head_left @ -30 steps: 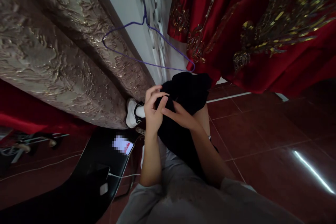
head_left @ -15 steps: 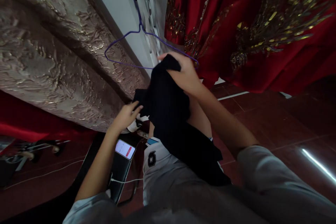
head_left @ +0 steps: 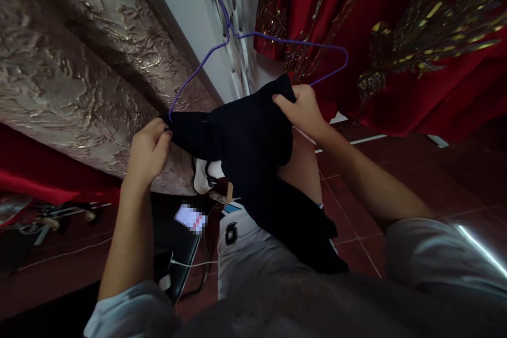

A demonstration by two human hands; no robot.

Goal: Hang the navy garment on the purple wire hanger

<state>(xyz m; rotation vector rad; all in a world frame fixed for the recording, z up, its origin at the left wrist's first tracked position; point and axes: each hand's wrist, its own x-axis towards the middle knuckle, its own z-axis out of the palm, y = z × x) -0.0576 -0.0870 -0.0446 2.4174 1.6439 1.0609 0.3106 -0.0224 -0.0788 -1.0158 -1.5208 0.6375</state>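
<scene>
A dark garment (head_left: 253,132) stretches between my two hands and drapes down over my lap; its exact kind cannot be told. My left hand (head_left: 148,150) pinches its left edge, beside the lower left corner of a purple wire hanger (head_left: 228,24). That corner of the hanger meets the cloth there. My right hand (head_left: 303,108) grips the upper right edge of the garment, thumb on top. The hanger's right arm rises above and behind that hand, and its lower bar is mostly hidden behind the cloth.
A white metal rack (head_left: 236,26) stands straight ahead. Beige textured fabric (head_left: 99,74) hangs at left, red sequined fabric (head_left: 380,37) at right. A black bench (head_left: 184,253) at lower left holds a lit phone (head_left: 190,218) and a white cable (head_left: 194,263).
My left hand has moved left and up and closed on the garment's edge, pulling it wide. My right hand has shifted right. The hanger has tilted, its right end higher.
</scene>
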